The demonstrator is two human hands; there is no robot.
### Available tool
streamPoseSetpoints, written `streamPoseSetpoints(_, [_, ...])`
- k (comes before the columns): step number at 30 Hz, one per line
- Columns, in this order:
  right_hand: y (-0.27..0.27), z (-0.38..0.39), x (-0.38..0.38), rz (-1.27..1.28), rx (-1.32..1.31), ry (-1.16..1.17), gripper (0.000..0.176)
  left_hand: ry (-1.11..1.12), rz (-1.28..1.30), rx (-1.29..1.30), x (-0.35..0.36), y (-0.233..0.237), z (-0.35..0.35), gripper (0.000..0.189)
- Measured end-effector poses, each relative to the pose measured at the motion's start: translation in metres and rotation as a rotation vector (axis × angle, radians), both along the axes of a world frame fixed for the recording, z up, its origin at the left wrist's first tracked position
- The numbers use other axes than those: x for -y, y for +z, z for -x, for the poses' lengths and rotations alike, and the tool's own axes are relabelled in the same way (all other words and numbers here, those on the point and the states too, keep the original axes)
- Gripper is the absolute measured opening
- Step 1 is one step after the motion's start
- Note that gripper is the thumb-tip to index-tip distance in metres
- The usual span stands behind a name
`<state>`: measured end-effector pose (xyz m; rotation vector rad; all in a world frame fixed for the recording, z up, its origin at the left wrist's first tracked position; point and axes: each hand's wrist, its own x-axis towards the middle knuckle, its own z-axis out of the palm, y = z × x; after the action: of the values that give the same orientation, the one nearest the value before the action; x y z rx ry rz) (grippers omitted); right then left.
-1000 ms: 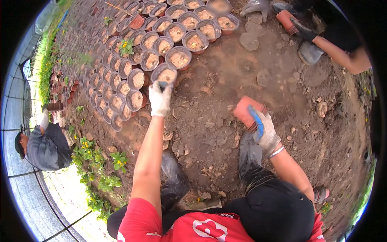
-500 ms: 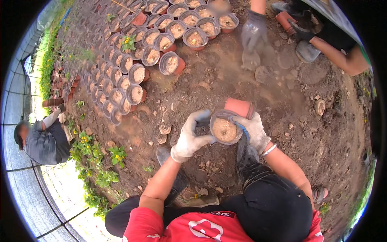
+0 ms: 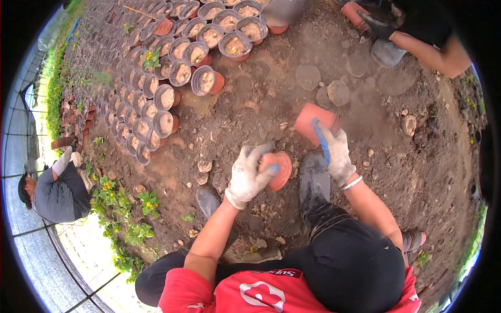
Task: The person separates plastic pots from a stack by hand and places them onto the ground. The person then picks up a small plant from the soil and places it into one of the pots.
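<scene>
My left hand [image 3: 248,175], in a white glove, grips a small terracotta-coloured plastic pot [image 3: 278,169] turned so that its base faces up, low over the bare soil. My right hand [image 3: 334,151], gloved in white with blue trim, rests on a stack of empty orange pots [image 3: 312,118] lying on its side just beyond. My black rubber boots [image 3: 313,180] stand on the dirt between the two arms.
Rows of soil-filled pots [image 3: 162,96] cover the ground at the upper left. Another person's arm and boot [image 3: 389,49] are at the upper right, and a person in a striped shirt [image 3: 55,195] crouches at the left by yellow-flowered plants [image 3: 125,208]. Round soil plugs [image 3: 339,93] lie on the dirt.
Half a second ago both hands held a soil-filled pot upright; now my left hand holds it upturned and my right hand has gone back to the orange pot stack.
</scene>
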<state>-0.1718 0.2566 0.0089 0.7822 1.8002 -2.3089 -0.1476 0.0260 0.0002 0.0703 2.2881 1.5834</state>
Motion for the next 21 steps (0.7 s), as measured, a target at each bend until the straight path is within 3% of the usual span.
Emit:
streamPoseSetpoints(1, [-0.005,-0.002,-0.002,-0.066,-0.128,0.026,0.034,-0.232,0.446,-0.269,0.0,0.004,0.0,0.057])
streamPoseSetpoints(3, [-0.009,-0.003,-0.005,-0.179,-0.123,0.081,0.033,-0.255,0.461,-0.242,-0.004,-0.001,-0.004,0.057])
streamPoseSetpoints(5, [-0.013,-0.001,-0.004,0.147,0.118,-0.036,0.032,-0.38,0.599,-0.317,-0.006,-0.005,-0.01,0.055])
streamPoseSetpoints(6, [-0.013,-0.003,-0.006,0.145,0.122,-0.04,0.032,-0.412,0.578,-0.286,-0.003,-0.006,-0.009,0.056])
streamPoseSetpoints(8, [-0.012,-0.006,-0.008,-0.191,-0.044,0.108,0.032,-0.409,0.548,-0.291,0.006,-0.005,-0.008,0.056])
streamPoseSetpoints(9, [-0.017,-0.009,-0.012,-0.19,-0.045,0.109,0.032,-0.401,0.521,-0.302,0.01,-0.003,-0.005,0.056])
streamPoseSetpoints(11, [-0.032,-0.016,-0.022,-1.029,-0.429,0.36,0.033,-0.352,0.415,-0.244,0.016,0.01,0.007,0.055])
streamPoseSetpoints(12, [-0.032,-0.016,-0.021,-1.028,-0.429,0.363,0.033,-0.125,0.027,0.005,0.018,0.016,0.011,0.055])
streamPoseSetpoints(13, [-0.031,-0.015,-0.018,-0.604,-0.295,0.242,0.033,0.106,-0.359,0.25,0.022,0.018,0.017,0.054])
streamPoseSetpoints(14, [-0.031,-0.013,-0.015,-0.181,-0.158,0.121,0.033,0.086,-0.252,0.153,0.031,0.015,0.028,0.055])
streamPoseSetpoints(15, [-0.032,-0.015,-0.013,-0.176,-0.157,0.126,0.033,-0.07,0.347,-0.127,0.031,0.022,0.037,0.059])
streamPoseSetpoints(18, [-0.036,-0.011,-0.016,-0.297,-0.319,0.18,0.036,-0.056,0.41,-0.29,0.039,0.005,0.05,0.063])
streamPoseSetpoints(20, [-0.032,-0.017,-0.027,-1.175,-0.556,0.562,0.037,0.196,-0.032,-0.099,0.034,0.007,0.049,0.071])
streamPoseSetpoints(21, [-0.033,-0.016,-0.027,-1.18,-0.559,0.56,0.037,0.195,-0.036,-0.103,0.028,0.006,0.052,0.071])
